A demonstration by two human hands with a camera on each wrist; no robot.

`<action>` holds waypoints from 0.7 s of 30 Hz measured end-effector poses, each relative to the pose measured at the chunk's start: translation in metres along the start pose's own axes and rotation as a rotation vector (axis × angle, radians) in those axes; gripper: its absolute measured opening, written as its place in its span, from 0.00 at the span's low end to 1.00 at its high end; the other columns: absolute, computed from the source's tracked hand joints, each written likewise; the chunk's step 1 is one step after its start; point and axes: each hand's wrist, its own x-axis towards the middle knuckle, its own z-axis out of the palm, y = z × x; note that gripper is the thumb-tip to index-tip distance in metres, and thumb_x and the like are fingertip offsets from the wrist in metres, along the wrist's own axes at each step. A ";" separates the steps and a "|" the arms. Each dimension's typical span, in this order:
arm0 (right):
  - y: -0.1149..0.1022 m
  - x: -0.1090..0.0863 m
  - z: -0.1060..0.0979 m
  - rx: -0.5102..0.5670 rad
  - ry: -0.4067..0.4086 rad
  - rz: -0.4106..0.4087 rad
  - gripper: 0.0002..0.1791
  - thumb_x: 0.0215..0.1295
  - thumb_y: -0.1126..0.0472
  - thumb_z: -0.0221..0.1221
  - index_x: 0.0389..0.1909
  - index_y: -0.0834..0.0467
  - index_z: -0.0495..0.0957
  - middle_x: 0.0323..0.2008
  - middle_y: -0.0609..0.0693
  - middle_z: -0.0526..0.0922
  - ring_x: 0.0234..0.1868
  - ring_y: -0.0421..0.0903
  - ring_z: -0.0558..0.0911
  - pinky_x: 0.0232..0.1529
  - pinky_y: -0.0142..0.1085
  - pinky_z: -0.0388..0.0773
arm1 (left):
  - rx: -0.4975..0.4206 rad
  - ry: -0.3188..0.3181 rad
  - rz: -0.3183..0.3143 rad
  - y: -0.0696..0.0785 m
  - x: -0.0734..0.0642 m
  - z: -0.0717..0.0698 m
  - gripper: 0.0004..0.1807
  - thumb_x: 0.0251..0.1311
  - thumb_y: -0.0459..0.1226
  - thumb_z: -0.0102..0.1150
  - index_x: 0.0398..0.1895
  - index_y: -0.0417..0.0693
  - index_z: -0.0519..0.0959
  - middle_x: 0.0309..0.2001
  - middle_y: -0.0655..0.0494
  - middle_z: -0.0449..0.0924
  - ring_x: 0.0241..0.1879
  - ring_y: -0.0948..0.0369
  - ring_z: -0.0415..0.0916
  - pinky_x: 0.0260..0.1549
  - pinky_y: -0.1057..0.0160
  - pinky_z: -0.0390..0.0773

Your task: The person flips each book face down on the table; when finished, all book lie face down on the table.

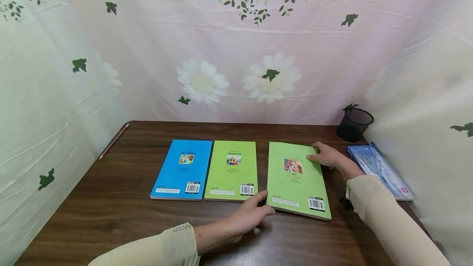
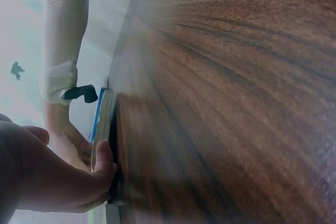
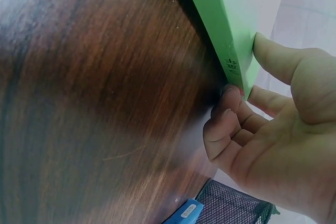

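A light green book (image 1: 295, 180) lies slightly turned on the brown table, back cover up, with a small picture and a barcode. At its upper right corner my right hand (image 1: 327, 155) grips it; in the right wrist view the thumb (image 3: 275, 59) is on the cover and the fingers curl at the underside by the spine. My left hand (image 1: 249, 214) holds the same book's lower left corner, index finger along the left side and thumb at the bottom edge. To the left lie another green book (image 1: 230, 175) and a blue book (image 1: 182, 171), side by side.
A blue-and-white book (image 1: 380, 171) lies at the right edge, beneath the right forearm in the head view. Behind it stands a black mesh pen holder (image 1: 352, 126). Along the left table edge rests a pencil (image 1: 113, 142). Patterned curtains (image 1: 236, 44) surround the table.
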 end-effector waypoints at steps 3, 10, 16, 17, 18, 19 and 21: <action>0.000 0.000 0.000 0.009 -0.003 0.002 0.40 0.73 0.49 0.55 0.74 0.69 0.51 0.65 0.74 0.65 0.50 0.62 0.75 0.38 0.45 0.77 | -0.009 0.002 0.007 0.001 0.000 0.000 0.40 0.62 0.39 0.58 0.77 0.40 0.57 0.75 0.39 0.59 0.35 0.54 0.78 0.40 0.59 0.77; -0.004 0.002 0.002 -0.014 0.033 -0.026 0.40 0.73 0.52 0.56 0.73 0.72 0.52 0.66 0.76 0.63 0.52 0.62 0.74 0.43 0.51 0.79 | -0.044 0.004 0.006 0.001 -0.001 0.000 0.40 0.62 0.38 0.58 0.77 0.41 0.57 0.75 0.36 0.58 0.41 0.55 0.80 0.43 0.55 0.80; -0.008 0.003 0.002 -0.076 0.104 -0.099 0.40 0.71 0.55 0.58 0.73 0.73 0.54 0.70 0.78 0.56 0.67 0.72 0.63 0.66 0.67 0.62 | -0.096 0.007 0.012 0.000 0.000 0.001 0.39 0.61 0.35 0.56 0.76 0.39 0.57 0.74 0.34 0.58 0.53 0.52 0.79 0.47 0.52 0.82; -0.008 0.002 0.002 -0.079 0.108 -0.105 0.40 0.71 0.55 0.58 0.73 0.73 0.54 0.70 0.78 0.56 0.69 0.73 0.61 0.66 0.67 0.61 | -0.107 0.008 0.015 -0.001 0.001 0.001 0.40 0.60 0.34 0.56 0.76 0.39 0.56 0.74 0.34 0.58 0.55 0.51 0.78 0.47 0.51 0.82; -0.009 0.002 0.002 -0.080 0.112 -0.108 0.40 0.70 0.54 0.58 0.73 0.72 0.55 0.70 0.78 0.55 0.69 0.73 0.60 0.67 0.68 0.60 | -0.118 0.008 0.017 -0.001 0.001 0.002 0.40 0.60 0.34 0.56 0.76 0.39 0.56 0.74 0.33 0.57 0.57 0.49 0.78 0.48 0.50 0.82; -0.009 0.002 0.002 -0.080 0.115 -0.109 0.40 0.70 0.54 0.59 0.73 0.71 0.55 0.70 0.77 0.55 0.69 0.73 0.60 0.67 0.68 0.60 | -0.126 0.011 0.018 -0.002 0.002 0.002 0.40 0.60 0.33 0.56 0.76 0.38 0.56 0.74 0.33 0.57 0.58 0.47 0.77 0.48 0.49 0.82; -0.009 0.002 0.002 -0.079 0.117 -0.115 0.40 0.70 0.54 0.59 0.74 0.70 0.55 0.70 0.77 0.56 0.68 0.72 0.61 0.66 0.68 0.60 | -0.139 0.017 0.021 -0.002 0.002 0.002 0.40 0.59 0.33 0.56 0.76 0.38 0.56 0.74 0.32 0.57 0.58 0.45 0.77 0.48 0.48 0.82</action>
